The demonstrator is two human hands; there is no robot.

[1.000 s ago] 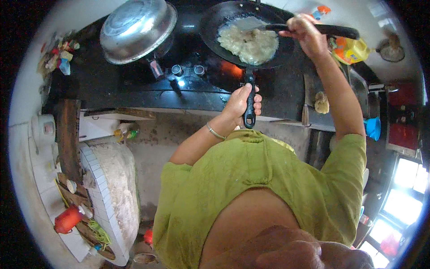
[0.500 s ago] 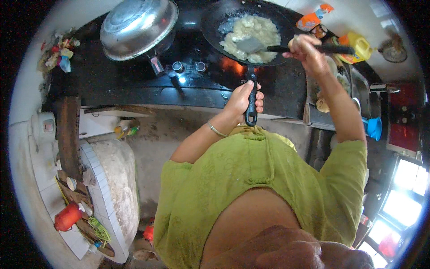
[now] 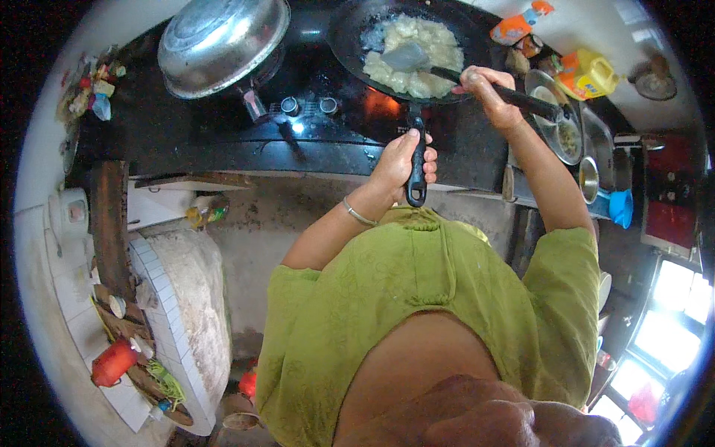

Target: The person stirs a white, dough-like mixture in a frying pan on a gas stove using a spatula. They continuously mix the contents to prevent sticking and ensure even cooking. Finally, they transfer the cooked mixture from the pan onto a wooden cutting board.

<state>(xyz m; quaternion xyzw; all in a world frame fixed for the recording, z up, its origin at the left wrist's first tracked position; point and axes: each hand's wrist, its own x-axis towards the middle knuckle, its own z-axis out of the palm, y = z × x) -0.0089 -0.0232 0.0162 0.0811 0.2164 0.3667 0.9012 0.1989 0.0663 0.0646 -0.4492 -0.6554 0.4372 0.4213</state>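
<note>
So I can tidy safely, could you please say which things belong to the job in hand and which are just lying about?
In use:
black wok
black-handled spatula
pale batter-like food
stove

Apparently lying about:
domed metal cover
yellow plastic jug
orange packet
blue plastic vessel
red container

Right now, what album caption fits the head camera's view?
Left hand grips the handle of a dark pan; right hand holds a spatula against the pale food inside.
</note>
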